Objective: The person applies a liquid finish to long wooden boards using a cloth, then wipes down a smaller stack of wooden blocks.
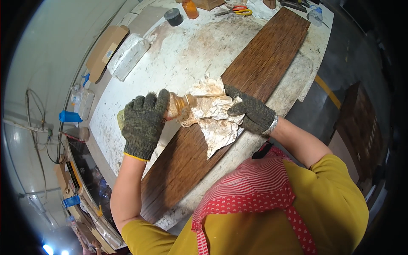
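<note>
— Bottle (177,106) first: where is it seen?

— It is held in the left hand (142,123), lying almost on its side above the plank (238,106). It is made of amber plastic, and its mouth is pointed to the right, into the rag (212,112). The left fingers (148,104) are closed around the bottle, in a dark knitted glove with a yellow cuff.

— And the right hand (250,112)?

— The same kind of glove is worn there. Its fingers (233,108) are closed on the rag, which is crumpled, whitish and stained brown. The rag is pressed against the mouth of the bottle, and its lower part hangs down to the plank.

— What is the plank laid on?

— It is laid diagonally on the counter (182,55), a white surface with many brown stains. The plank is long, dark brown and striped along its length.

— What else is seen on the counter?

— At the far end, scissors (238,11) with orange and yellow handles are placed, beside an orange container (190,8) and a grey roll of tape (173,16). A block wrapped in foil (127,56) lies near the left edge, just beside a piece of cardboard (106,49). All of these are well apart from the hands.
</note>
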The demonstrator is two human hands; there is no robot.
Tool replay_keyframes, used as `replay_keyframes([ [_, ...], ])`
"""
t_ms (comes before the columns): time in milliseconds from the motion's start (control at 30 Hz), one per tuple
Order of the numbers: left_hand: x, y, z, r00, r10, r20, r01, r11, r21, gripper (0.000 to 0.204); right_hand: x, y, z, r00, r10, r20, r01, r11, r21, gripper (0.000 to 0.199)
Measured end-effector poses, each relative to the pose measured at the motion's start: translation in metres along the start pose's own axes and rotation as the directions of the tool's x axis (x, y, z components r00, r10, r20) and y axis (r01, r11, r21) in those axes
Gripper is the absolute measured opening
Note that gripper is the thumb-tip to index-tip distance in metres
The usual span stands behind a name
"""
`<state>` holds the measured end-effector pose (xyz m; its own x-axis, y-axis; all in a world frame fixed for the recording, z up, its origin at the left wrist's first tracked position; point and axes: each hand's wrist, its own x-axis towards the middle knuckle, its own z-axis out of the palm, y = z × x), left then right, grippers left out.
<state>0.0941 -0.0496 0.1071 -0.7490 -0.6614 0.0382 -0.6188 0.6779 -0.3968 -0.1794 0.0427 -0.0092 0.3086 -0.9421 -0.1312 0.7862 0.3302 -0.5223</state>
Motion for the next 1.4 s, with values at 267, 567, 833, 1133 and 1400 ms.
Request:
replay_keyframes([
  [267,0.005,0.002,0.061,0.976,-0.133,-0.17,0.041,0.887,-0.459,0.081,0.012,0.029,-0.024,0.993,0.054,0.103,-0.063,0.994,0.091,0.054],
  [567,0.054,-0.075,0.208,0.531,-0.846,-0.047,0.253,0.211,-0.944,0.087,-0.048,-0.031,-0.035,0.883,-0.311,0.351,0.265,-0.287,-0.92,0.057],
  [833,0.037,-0.093,0.254,0.633,-0.773,0.046,0.068,-0.004,-0.998,0.081,-0.11,-0.059,-0.097,0.781,-0.61,0.132,0.544,0.562,-0.622,0.053],
  [1133,-0.066,0.088,0.07,0.702,-0.707,0.084,0.388,0.282,-0.877,0.074,-0.1,-0.163,-0.047,0.709,-0.698,-0.101,0.458,0.564,-0.687,0.063],
  [1400,-0.058,0.103,0.07,0.798,-0.525,0.296,0.597,0.624,-0.503,0.06,-0.001,-0.066,0.001,0.974,-0.093,0.206,0.042,-0.823,-0.566,0.025],
])
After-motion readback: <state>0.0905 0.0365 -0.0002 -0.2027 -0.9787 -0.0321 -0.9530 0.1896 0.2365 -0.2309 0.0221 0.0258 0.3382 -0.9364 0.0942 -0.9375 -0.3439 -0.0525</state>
